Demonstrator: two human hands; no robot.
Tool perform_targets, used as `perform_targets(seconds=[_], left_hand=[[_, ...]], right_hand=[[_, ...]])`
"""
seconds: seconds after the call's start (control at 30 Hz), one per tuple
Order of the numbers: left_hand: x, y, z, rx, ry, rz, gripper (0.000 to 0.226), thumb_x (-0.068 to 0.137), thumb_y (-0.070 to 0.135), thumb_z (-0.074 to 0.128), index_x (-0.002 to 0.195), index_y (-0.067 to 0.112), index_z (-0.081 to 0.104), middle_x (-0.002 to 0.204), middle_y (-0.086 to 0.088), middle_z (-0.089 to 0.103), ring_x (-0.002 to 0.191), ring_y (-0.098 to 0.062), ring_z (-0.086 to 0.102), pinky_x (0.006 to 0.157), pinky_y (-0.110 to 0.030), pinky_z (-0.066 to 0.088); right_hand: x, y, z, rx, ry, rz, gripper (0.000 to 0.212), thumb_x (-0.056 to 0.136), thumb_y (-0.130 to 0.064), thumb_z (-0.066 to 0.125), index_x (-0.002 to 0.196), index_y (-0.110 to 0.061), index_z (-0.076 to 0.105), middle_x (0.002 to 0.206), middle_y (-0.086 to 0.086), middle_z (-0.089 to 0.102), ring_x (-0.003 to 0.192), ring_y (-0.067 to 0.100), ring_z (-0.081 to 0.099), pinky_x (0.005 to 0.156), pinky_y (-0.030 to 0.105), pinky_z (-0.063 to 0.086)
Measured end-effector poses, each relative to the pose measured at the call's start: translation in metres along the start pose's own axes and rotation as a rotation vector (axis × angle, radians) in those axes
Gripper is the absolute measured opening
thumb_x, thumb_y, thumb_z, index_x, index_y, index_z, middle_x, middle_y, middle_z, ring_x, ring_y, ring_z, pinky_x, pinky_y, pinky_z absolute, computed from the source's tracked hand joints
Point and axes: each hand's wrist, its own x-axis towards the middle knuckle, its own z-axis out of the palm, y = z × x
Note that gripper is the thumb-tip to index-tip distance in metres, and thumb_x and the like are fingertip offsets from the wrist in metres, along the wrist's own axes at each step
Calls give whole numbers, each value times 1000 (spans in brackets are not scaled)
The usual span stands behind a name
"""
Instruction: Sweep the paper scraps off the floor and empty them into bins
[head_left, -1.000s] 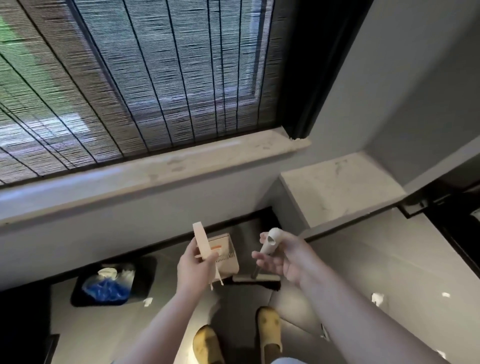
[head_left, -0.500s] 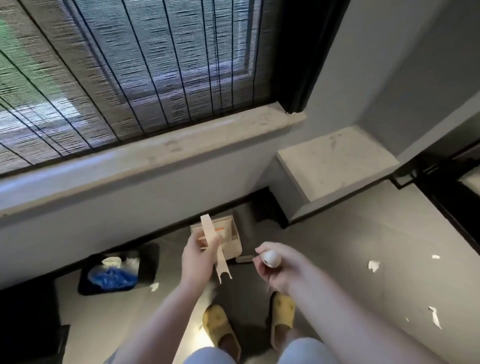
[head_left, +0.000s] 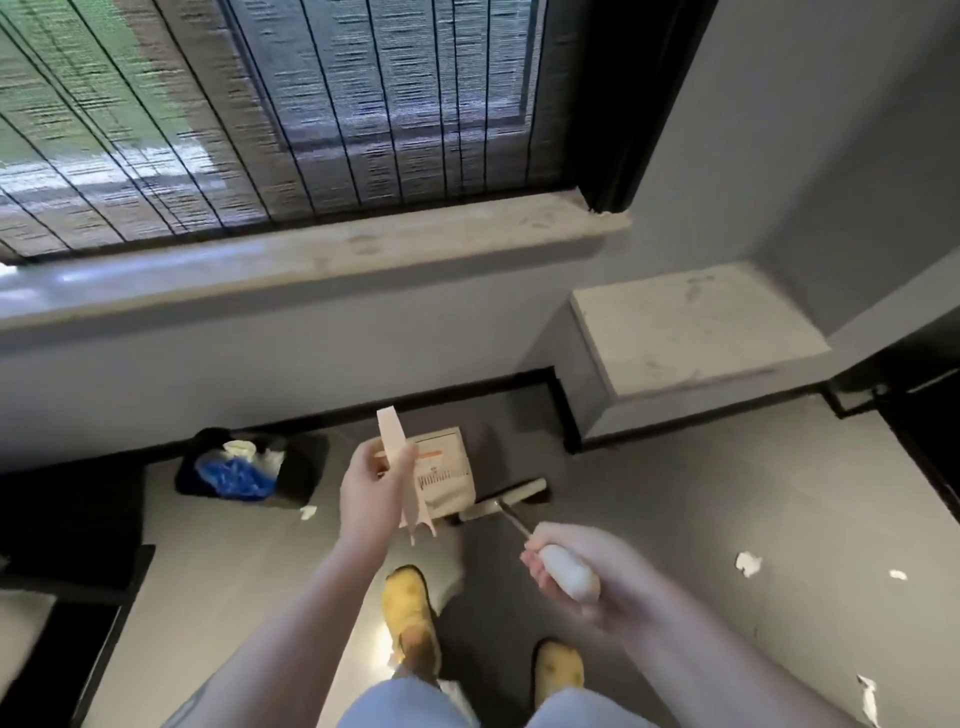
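My left hand (head_left: 371, 491) grips the flat beige handle of a dustpan (head_left: 449, 475), whose cream pan hangs near the floor in front of me. My right hand (head_left: 576, 571) holds the white grip of a broom (head_left: 511, 499); its thin metal shaft runs down to the beige brush head on the floor, right of the pan. A black bin (head_left: 291, 483) holding blue plastic and white paper stands on the floor to the left. One paper scrap (head_left: 307, 512) lies by the bin. More scraps (head_left: 748, 563) lie on the grey floor at the right.
A window sill (head_left: 332, 254) with a woven blind above runs across the wall ahead. A low stone ledge (head_left: 691, 322) juts out at the right corner. Dark furniture (head_left: 67, 514) stands at the left. My yellow slippers (head_left: 410, 608) are below the hands.
My right hand has dropped lower and tilted the broom, so the shaft and brush head now show right of the pan. The left hand stays on the dustpan handle. The view shifted slightly.
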Motion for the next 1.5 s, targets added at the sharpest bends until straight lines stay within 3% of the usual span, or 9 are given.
perform_targets(seconds=[0.2,0.4,0.5,0.63,0.8,0.87,1.0,1.13,1.5], left_hand=[[-75,-41,37,-15,39,-22,25,95,33,64,117,20,61,107,2,71,100,-15,69,91,-43,56],[-139,-65,53,-86,110,-35,23,97,27,62,118,18,57,110,1,69,102,-16,66,88,-35,54],[-166,-73,57,-145,107,-57,24,99,26,59,120,16,55,110,1,68,101,-14,66,80,-25,51],[-196,-91,59,-187,114,-68,29,100,29,57,124,14,53,113,-2,66,104,-19,65,77,-25,49],[-229,-116,50,-242,120,-95,19,101,37,53,116,25,50,113,-13,63,104,-34,66,92,-54,54],[-242,-123,44,-256,128,-91,21,101,37,52,117,23,49,113,-11,61,100,-35,67,91,-57,54],[-276,-129,40,-392,100,-90,22,104,27,48,119,12,46,105,-8,64,76,-27,67,73,-47,60],[-309,-140,41,-421,129,-92,18,104,27,48,116,13,45,100,-8,62,63,-18,58,59,-34,53],[-371,-144,41,-308,324,-35,16,101,32,52,110,20,51,89,-4,63,56,-16,53,57,-32,47]], right_hand=[[8,27,-74,-219,-39,103,8,92,3,52,88,7,57,61,15,58,37,16,57,35,19,45],[38,69,-130,-441,51,201,15,93,1,49,80,-1,55,64,13,54,48,19,52,36,21,44],[51,94,-144,-601,96,127,25,96,-10,49,71,-8,50,55,6,46,39,15,40,34,18,33],[53,131,-154,-676,151,-74,19,95,-19,55,79,-9,50,57,8,48,41,18,43,36,20,35],[42,165,-168,-722,155,-225,14,95,-22,55,100,-9,54,72,10,56,44,18,47,39,22,40],[33,179,-174,-710,138,-254,15,95,-23,56,104,-12,52,73,9,56,45,17,47,39,22,41],[13,206,-189,-711,146,-318,26,93,-27,59,113,-16,46,77,8,57,45,15,47,37,21,39],[-4,230,-206,-691,128,-357,31,90,-27,64,114,-23,45,82,12,59,47,17,48,40,23,39],[-25,222,-231,-1021,50,-508,35,88,-16,66,120,-12,51,86,11,59,46,16,50,33,20,37]])
